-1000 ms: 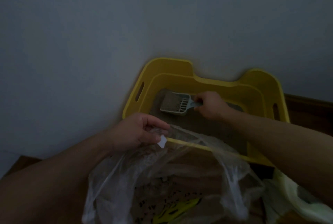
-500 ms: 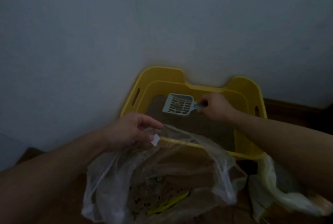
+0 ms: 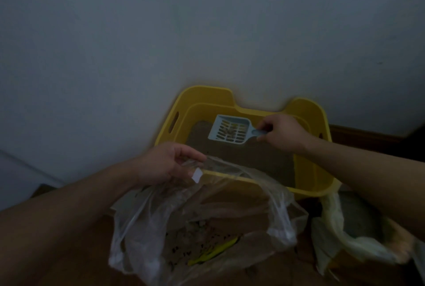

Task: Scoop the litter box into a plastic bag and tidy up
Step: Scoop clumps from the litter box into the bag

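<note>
A yellow litter box [image 3: 320, 124] with brown litter stands against the wall. My right hand [image 3: 282, 134] grips the handle of a pale blue slotted scoop [image 3: 230, 129], held level above the litter with a few clumps lying in it. A clear plastic bag [image 3: 202, 216] hangs open just in front of the box, with dark bits and something yellow at its bottom. My left hand [image 3: 163, 164] pinches the bag's rim at its far left side, next to a small white tag.
A grey wall [image 3: 161, 33] rises right behind the box. At the lower right stands a bin lined with a pale yellow-white bag [image 3: 340, 239]. Brown wooden floor [image 3: 368, 136] shows to the right of the box.
The scoop has risen out of the litter and most of the litter has sifted through it, leaving a few clumps. My left hand keeps its hold on the bag's rim.
</note>
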### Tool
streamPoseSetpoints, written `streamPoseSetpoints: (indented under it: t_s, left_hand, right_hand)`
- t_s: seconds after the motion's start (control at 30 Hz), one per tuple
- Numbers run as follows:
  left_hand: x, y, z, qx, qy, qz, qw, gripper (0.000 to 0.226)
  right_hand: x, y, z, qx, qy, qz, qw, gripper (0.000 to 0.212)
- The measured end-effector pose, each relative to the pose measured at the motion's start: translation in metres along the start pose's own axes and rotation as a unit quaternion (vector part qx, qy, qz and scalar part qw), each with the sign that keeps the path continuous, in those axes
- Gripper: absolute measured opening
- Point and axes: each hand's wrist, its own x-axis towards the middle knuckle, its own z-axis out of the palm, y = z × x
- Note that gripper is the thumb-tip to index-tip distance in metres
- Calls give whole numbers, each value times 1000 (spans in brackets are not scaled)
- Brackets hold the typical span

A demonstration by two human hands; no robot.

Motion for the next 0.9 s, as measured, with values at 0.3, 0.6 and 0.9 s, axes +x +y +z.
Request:
streamPoseSetpoints:
  t_s: [0.3, 0.6, 0.9]
  left_hand:
    - [0, -4, -1, -5, -16, -6, 1000, 46]
    - [2, -5, -5, -73, -20, -12, 997, 49]
    - [5, -8, -10, -107, -23, -28, 994, 40]
  right_hand:
    - [-54, -32, -37, 103, -14, -64, 993, 17]
    - [-95, -43, -34, 83, -110, -151, 979, 20]
    - [-100, -37, -7, -118, -4, -424, 898, 16]
